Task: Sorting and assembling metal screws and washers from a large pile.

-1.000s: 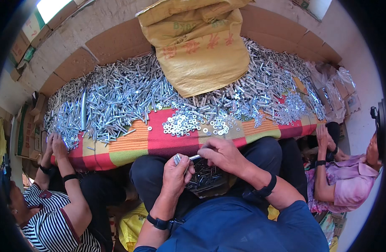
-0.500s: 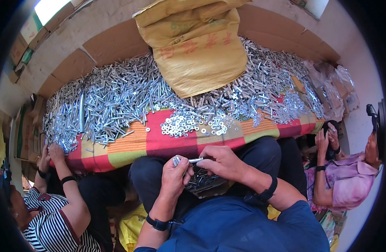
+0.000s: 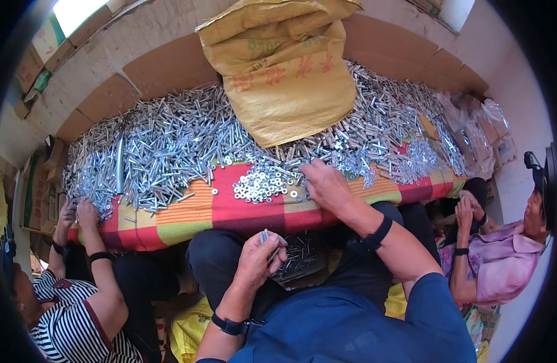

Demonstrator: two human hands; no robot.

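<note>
My left hand (image 3: pixel 256 261) is closed round a few shiny metal bolts (image 3: pixel 268 239) above my lap, their ends sticking out past the thumb. My right hand (image 3: pixel 328 189) reaches forward over the checked cloth (image 3: pixel 243 213). Its fingertips are pinched together at the edge of the small parts, and whatever they grip is hidden. Beside those fingers, to the left, lies a pile of flat washers (image 3: pixel 254 184). Smaller rings and nuts (image 3: pixel 368 172) are scattered to the right. Behind them spreads a wide heap of metal bolts (image 3: pixel 175 130).
A yellow woven sack (image 3: pixel 290 91) lies over the middle of the heap, with cardboard (image 3: pixel 166 63) standing behind it. A co-worker in stripes (image 3: pixel 79 308) sits at the left, another in pink (image 3: pixel 496 266) at the right. More metal parts (image 3: pixel 299 257) lie below, between my knees.
My right hand has left the bolt at my left hand and moved forward to the small parts on the cloth. My left hand stays over my lap, still holding bolts.
</note>
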